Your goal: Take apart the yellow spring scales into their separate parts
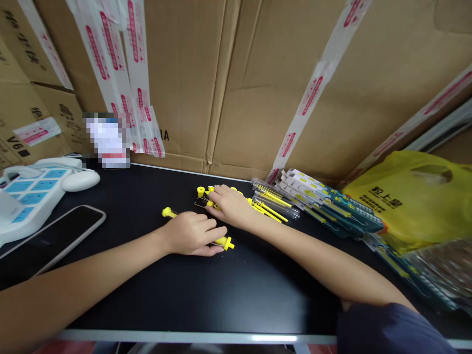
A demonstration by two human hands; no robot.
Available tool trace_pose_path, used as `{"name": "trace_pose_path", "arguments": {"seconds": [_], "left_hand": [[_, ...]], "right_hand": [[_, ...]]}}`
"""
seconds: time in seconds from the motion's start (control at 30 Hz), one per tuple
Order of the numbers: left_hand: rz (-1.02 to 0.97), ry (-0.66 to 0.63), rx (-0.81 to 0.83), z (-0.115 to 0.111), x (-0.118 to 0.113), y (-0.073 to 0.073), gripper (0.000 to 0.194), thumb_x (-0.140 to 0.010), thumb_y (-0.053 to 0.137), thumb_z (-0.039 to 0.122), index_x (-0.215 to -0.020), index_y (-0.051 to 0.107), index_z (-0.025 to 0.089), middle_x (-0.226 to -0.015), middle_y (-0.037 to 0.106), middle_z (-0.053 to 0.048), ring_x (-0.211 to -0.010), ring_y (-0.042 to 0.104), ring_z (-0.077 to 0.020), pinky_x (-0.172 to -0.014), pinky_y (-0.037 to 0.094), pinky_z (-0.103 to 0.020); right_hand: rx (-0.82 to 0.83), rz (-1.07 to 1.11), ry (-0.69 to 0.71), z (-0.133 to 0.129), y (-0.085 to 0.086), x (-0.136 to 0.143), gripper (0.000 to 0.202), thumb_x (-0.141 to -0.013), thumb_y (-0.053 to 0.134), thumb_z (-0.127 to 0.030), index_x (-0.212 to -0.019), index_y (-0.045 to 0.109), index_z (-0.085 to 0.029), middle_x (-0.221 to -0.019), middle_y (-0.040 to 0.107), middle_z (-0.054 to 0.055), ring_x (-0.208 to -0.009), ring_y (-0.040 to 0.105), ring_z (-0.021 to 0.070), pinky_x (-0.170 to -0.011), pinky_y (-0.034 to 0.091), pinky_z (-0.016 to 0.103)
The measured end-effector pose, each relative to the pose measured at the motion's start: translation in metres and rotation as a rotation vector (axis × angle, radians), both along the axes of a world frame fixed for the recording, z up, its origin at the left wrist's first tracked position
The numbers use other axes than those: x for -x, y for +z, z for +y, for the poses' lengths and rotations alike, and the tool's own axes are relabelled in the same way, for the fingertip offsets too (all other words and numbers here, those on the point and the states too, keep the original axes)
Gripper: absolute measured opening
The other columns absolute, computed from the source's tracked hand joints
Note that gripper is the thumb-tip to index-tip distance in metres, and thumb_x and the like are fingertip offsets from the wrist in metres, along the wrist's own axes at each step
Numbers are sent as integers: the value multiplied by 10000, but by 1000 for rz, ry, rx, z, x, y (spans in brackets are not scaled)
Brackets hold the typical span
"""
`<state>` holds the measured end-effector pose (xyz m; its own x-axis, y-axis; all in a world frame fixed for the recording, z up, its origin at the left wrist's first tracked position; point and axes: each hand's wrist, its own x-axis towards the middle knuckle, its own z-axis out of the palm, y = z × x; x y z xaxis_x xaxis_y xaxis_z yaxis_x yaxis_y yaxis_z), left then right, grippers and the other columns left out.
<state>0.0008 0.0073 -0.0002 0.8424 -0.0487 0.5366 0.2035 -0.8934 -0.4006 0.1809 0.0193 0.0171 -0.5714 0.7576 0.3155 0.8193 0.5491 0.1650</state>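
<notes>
My left hand (193,233) is closed around a slim tube with yellow ends. One yellow end (227,243) sticks out past my fingertips and the other yellow end (168,212) shows behind the knuckles; my fingers cover most of its middle. Farther back, my right hand (230,204) reaches into a small pile of yellow plastic parts (201,191), its fingers bent down over them. A thin wire piece (199,202) lies by its fingertips. What those fingers pinch, if anything, is hidden. Just right of this hand lie clear tubes (282,209) and yellow rods (271,213).
Stacked printed packages (332,204) and a yellow plastic bag (416,201) stand on the right of the black table (221,295). At left are a phone (55,241), a white power strip (40,191) and a white mouse-like object (81,180). Taped cardboard boxes (191,83) wall the back.
</notes>
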Motion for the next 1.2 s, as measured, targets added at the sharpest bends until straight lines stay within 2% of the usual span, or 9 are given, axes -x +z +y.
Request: {"name": "trace_pose_path", "arguments": {"seconds": [0.17, 0.3, 0.43, 0.53, 0.67, 0.73, 0.93, 1.03, 1.2], "left_hand": [[2, 14, 18, 0, 1, 0, 222, -851, 456, 315, -961, 610, 199, -641, 568, 20, -570, 541, -123, -527, 376, -258], [6, 49, 26, 0, 0, 0, 220, -840, 459, 297, -979, 601, 201, -698, 586, 11, -611, 551, -137, -550, 390, -266], [-5, 118, 47, 2, -1, -1, 205, -860, 456, 291, -982, 584, 189, -757, 604, 3, -647, 558, -145, -564, 398, -273], [18, 144, 75, 3, -1, -2, 190, -873, 456, 296, -965, 574, 178, -788, 611, -7, -680, 562, -153, -591, 406, -278], [39, 144, 105, 3, -1, -2, 216, -896, 458, 317, -1003, 564, 162, -804, 605, -18, -715, 556, -158, -605, 398, -275], [26, 152, 111, 2, -1, -1, 266, -912, 446, 325, -1103, 537, 162, -830, 604, -25, -742, 555, -157, -622, 399, -272], [26, 220, 130, 1, -1, 4, 422, -904, 490, 337, -1286, 414, 173, -869, 598, -33, -782, 564, -161, -687, 426, -271], [12, 214, 146, 1, -1, 3, 422, -909, 465, 368, -1274, 405, 166, -943, 591, -58, -826, 580, -179, -689, 463, -278], [-117, 201, 176, -2, -3, 1, 285, -901, 434, 253, -1167, 427, 151, -1076, 538, -109, -823, 615, -184, -626, 530, -272]], "right_hand": [[37, -41, -82, 11, -2, 9, 228, -859, 548, -379, -877, 569, -152, -870, 575, 94, -813, 511, 216, -655, 380, 303], [33, 65, -104, 7, 4, 8, 227, -867, 536, -391, -843, 551, -166, -844, 573, 69, -804, 513, 197, -631, 361, 278], [135, 298, -41, -14, 13, 1, 288, -945, 397, -349, -742, 510, -179, -740, 543, 17, -703, 487, 139, -625, 343, 249], [251, 453, 22, -38, 13, -8, 336, -966, 336, -330, -699, 475, -180, -673, 507, -5, -628, 453, 118, -602, 337, 242], [379, 596, 11, -66, -2, -19, 173, -930, 423, -350, -961, 491, -193, -711, 512, -21, -620, 469, 115, -595, 365, 239], [436, 635, 9, -71, -11, -22, 243, -896, 484, -378, -1062, 456, -203, -724, 496, -29, -598, 458, 109, -570, 372, 234], [581, 860, 84, -65, -22, -22, 321, -859, 544, -342, -1121, 400, -224, -762, 502, -29, -617, 481, 104, -546, 399, 220], [547, 912, 106, -64, -22, -22, 334, -849, 556, -298, -1136, 399, -229, -806, 530, -11, -648, 509, 113, -565, 421, 233], [437, 1027, 104, -69, -16, -17, 389, -800, 611, -280, -1119, 393, -236, -852, 538, 7, -673, 530, 121, -557, 434, 240]]}}
